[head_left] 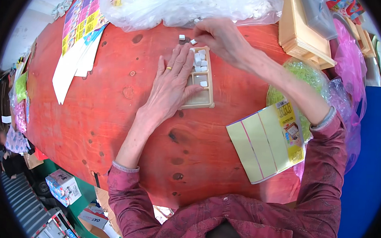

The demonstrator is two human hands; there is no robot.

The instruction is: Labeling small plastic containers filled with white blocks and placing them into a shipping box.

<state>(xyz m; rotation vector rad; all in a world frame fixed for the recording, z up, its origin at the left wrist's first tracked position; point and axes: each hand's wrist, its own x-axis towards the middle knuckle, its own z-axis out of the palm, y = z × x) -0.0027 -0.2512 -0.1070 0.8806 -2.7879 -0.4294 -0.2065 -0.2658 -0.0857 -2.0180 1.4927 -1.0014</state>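
A shallow light-wood tray [212, 88] with compartments lies on the red table, several small white cubes [198, 60] gathered in its far part. One more cube [203, 84] sits in a nearer compartment. My left hand [173, 77], a ring on one finger, rests flat with its fingers stretched over the tray's left side, hiding that part. Just beyond the tray's far end, my right hand [220, 36] bends its fingers down in a pinch at a tilted white cube [193, 41]. Another cube [182, 37] lies on the table to the left of it.
A big clear plastic bag [196, 5] of white pieces spans the far edge. Printed sheets [80, 35] lie far left. Stacked wooden trays [300, 38] stand far right, near a bag of green material [283, 83]. A pale green printed card [262, 142] lies at the near right.
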